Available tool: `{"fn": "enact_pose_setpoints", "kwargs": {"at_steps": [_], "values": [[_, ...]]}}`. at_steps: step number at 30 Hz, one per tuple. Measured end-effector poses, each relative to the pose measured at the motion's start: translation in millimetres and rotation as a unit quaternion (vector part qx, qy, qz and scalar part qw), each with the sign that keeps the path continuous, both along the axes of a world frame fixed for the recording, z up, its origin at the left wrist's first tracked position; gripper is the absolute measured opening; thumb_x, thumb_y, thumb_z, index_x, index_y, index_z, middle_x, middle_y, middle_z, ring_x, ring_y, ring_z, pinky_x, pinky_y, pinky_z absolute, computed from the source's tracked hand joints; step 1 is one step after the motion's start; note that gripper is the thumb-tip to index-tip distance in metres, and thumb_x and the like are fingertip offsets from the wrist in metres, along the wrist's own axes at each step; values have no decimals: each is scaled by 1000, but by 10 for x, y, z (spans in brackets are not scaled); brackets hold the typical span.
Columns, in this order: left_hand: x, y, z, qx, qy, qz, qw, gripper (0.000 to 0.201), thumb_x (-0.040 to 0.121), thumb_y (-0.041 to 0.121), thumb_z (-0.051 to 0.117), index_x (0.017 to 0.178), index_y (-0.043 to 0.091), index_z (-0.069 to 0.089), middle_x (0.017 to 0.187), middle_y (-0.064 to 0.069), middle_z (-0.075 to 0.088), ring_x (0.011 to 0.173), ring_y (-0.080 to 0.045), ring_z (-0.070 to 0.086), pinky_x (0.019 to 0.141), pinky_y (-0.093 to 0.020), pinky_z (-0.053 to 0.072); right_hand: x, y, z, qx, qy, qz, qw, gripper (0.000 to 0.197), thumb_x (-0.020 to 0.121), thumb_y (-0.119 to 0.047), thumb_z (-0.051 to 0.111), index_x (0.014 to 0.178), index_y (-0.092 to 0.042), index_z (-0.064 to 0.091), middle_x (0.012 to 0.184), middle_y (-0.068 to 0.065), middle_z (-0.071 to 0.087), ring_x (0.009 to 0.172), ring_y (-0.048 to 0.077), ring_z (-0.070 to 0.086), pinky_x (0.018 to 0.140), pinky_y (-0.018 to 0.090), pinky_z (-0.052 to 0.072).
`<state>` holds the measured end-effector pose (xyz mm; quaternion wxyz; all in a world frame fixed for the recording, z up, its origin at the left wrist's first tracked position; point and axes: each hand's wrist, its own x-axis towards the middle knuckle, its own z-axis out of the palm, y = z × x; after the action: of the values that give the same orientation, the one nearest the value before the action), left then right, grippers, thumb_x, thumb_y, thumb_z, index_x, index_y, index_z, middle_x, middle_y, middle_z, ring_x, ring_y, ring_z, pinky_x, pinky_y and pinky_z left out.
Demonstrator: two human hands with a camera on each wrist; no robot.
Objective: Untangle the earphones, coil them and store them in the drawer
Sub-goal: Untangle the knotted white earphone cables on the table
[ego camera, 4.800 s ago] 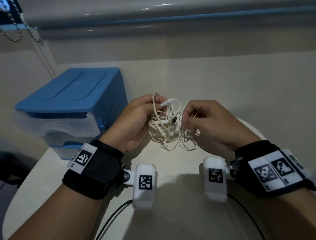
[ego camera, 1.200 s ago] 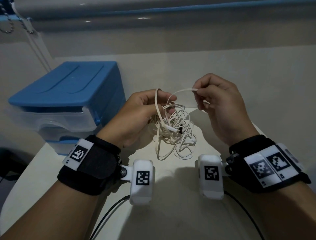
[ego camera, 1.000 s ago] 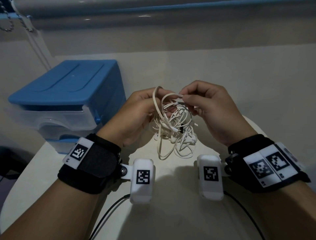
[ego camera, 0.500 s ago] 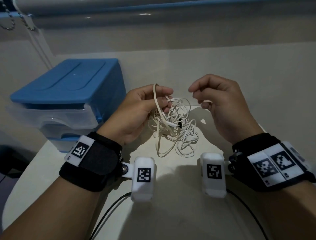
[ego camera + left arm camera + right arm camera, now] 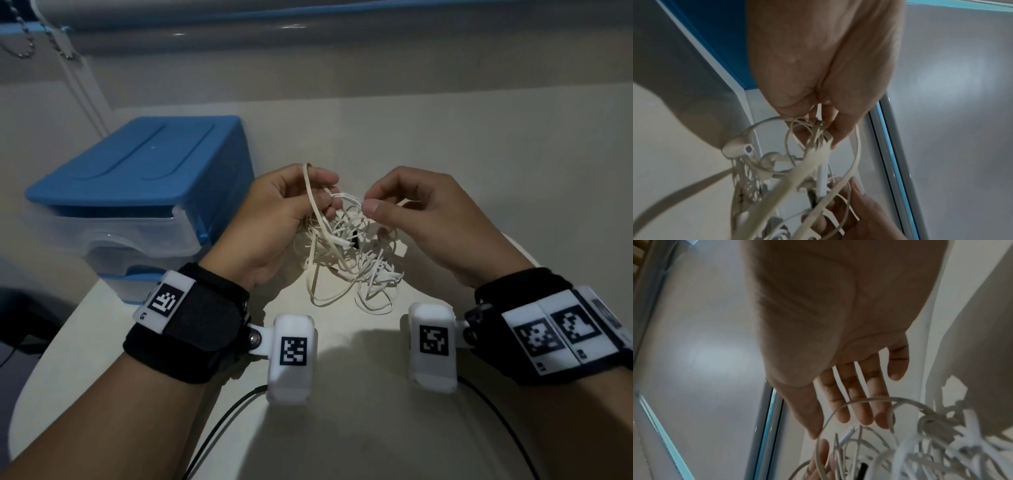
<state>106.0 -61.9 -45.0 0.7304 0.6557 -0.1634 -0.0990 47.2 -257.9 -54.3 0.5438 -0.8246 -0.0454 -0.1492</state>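
Earphones, a knotted bundle of thin cream-white flat cable point(image 5: 346, 253), hang between two hands above a pale round bench point(image 5: 342, 428), the tangle far from undone. The left hand point(image 5: 270, 222) grips the top of the bundle, its fingers curled round several strands and one broad loop arching over its knuckles; the left wrist view shows the cable point(image 5: 818, 146) bunched at those fingertips with an earbud point(image 5: 737, 149) dangling beside them. The right hand point(image 5: 428, 219) sits just to the right of the knot, thumb and forefinger drawn close together at a thin strand near the top. From the head view the pinch looks made, yet the right wrist view shows the fingers point(image 5: 861, 405) fairly straight and spread behind a loop, so whether the strand is truly held cannot be told.

Most of the bundle droops straight down from the left hand, its lowest loops reaching or nearly reaching the bench, so its long axis runs vertically. The left hand is the anchor and the right the nearer to the loose strand; any pull would likely go rightward, away from the grip.

A blue-topped clear plastic drawer unit point(image 5: 137, 192) stands well to the left, its drawers shut.
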Motion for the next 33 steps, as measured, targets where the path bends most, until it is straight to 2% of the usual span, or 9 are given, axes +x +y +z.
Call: {"fn": "enact_pose_setpoints", "kwargs": {"at_steps": [7,11,17,20,23,26,28,31,33], "values": [[30,4,-18,-13,-19,32,999,22,93,-12,60,111,0,68,101,-18,69,79,-16,70,75,-23,59,-68,6,40,10,20,64,998,23,89,-26,77,79,-6,74,63,19,57,57,14,49,56,19,40],[28,5,-6,-30,-32,28,999,25,92,-14,59,110,1,68,103,-16,69,89,-21,71,79,-25,59,-91,8,25,-9,58,98,993,18,87,-19,80,75,-5,75,60,12,60,59,17,52,64,28,45],[-49,10,47,-54,-89,-71,992,31,88,-18,53,111,0,64,110,-17,68,98,-25,69,85,-31,57,-30,47,-54,-11,79,58,995,17,85,-15,79,72,-4,74,65,17,68,62,31,61,68,47,52],[-88,22,63,-74,-94,-128,985,31,81,-13,46,102,2,63,106,-18,68,96,-31,64,84,-45,51,19,85,-113,7,85,12,996,16,83,-12,77,72,-2,72,63,8,67,61,25,60,67,41,47],[-105,22,87,-116,-58,-146,981,25,86,-9,40,98,6,56,93,-18,67,80,-28,64,72,-37,52,36,159,-126,106,72,5,992,15,81,-10,73,85,4,72,72,28,57,69,24,48,66,40,38],[-83,1,92,-133,-36,-95,986,28,97,-13,35,101,12,48,85,-10,60,67,-19,59,65,-38,51,-1,222,-72,207,52,11,977,4,89,9,67,86,12,66,72,19,48,64,24,35,56,30,30],[-65,-4,82,-113,-31,-39,992,29,97,-14,43,106,14,47,87,-8,59,68,-21,59,66,-42,56,-24,237,-28,213,42,11,976,5,90,8,67,88,12,65,74,16,56,60,21,35,51,27,32],[-58,17,68,-34,-37,22,999,51,85,-11,68,116,24,48,112,-13,58,78,-28,68,71,-42,62,-46,243,18,229,50,25,972,13,93,4,66,92,15,60,90,34,70,65,25,41,53,23,41],[-61,19,66,8,-31,35,999,57,83,-8,73,119,29,49,124,-10,55,85,-27,68,75,-42,61,-45,245,23,235,54,22,970,9,91,5,67,90,12,62,75,36,61,56,23,43,52,24,40]]}}
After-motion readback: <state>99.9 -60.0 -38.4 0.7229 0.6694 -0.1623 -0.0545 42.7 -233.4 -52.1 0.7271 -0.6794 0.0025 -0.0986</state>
